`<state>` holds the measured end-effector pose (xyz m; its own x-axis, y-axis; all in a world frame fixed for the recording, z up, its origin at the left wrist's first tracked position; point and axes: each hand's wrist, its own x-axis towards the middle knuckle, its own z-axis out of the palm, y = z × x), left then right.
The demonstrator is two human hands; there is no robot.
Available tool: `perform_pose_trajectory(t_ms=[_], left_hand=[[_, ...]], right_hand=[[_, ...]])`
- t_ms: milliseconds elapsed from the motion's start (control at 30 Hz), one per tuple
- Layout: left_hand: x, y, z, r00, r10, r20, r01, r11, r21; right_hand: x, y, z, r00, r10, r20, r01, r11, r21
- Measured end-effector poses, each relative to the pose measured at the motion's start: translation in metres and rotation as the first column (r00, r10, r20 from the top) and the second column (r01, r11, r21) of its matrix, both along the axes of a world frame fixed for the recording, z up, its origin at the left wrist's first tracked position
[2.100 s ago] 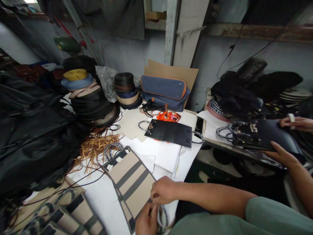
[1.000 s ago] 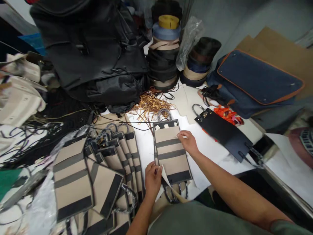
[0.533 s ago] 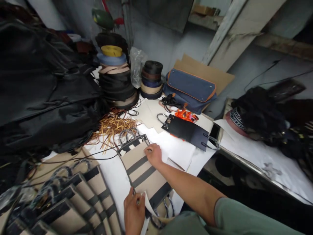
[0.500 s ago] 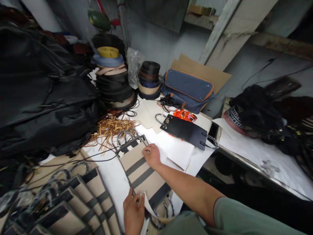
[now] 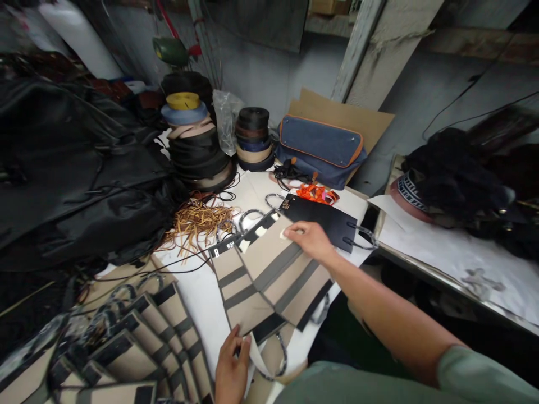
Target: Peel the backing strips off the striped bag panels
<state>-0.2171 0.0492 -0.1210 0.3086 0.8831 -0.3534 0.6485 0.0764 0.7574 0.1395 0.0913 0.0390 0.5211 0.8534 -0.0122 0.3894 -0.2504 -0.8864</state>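
Observation:
Two beige panels with dark grey stripes overlap on the worktable. The upper panel [image 5: 273, 255] lies shifted to the right, with several cream tape pieces along its black top edge. Left of it, the lower panel [image 5: 236, 286] shows two small white marks on its top band. My right hand [image 5: 311, 240] is closed over the upper panel, a small cream tape piece [image 5: 283, 234] at its fingertips. By the lower panel's near end, my left hand [image 5: 231, 365] is closed on a whitish tape strip [image 5: 255, 354] that curves down toward me. Wrapped handles stick out at the panels' ends.
Similar striped panels [image 5: 164, 336] are stacked at lower left. A black panel with handles [image 5: 320, 219] lies beyond my right hand. Brown cords [image 5: 202, 221], webbing rolls [image 5: 196, 151] and a blue bag [image 5: 320, 140] stand farther back. Black bags [image 5: 76, 168] pile up at left.
The upper panel has slid right along with my right hand, uncovering the lower panel on the left. My left hand stays almost in place with the strip.

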Motion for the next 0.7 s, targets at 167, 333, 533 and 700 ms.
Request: perform_pose_trajectory(t_ms=[167,333,533,700], left_hand=[[0.004,-0.006,-0.007,0.998,-0.031,-0.053,0.034,0.997,0.069],[0.012,-0.003,-0.005,0.994,-0.014,-0.108,0.037,0.977,0.212],[0.006,0.001,-0.014,0.984,-0.044,-0.174,0.075,0.981,0.177],[-0.002,0.007,-0.028,0.975,-0.11,-0.192,0.149,0.969,0.2]], right_hand=[[0.092,-0.03,0.078,0.765,-0.012,0.644,0.117,0.986,-0.12],[0.117,-0.012,0.042,0.588,0.013,0.809,0.286,0.932,-0.222],[0.067,0.008,-0.096,0.858,0.132,0.497,0.093,0.911,-0.402],[0.069,0.002,-0.121,0.862,0.12,0.493,0.064,0.938,-0.341]])
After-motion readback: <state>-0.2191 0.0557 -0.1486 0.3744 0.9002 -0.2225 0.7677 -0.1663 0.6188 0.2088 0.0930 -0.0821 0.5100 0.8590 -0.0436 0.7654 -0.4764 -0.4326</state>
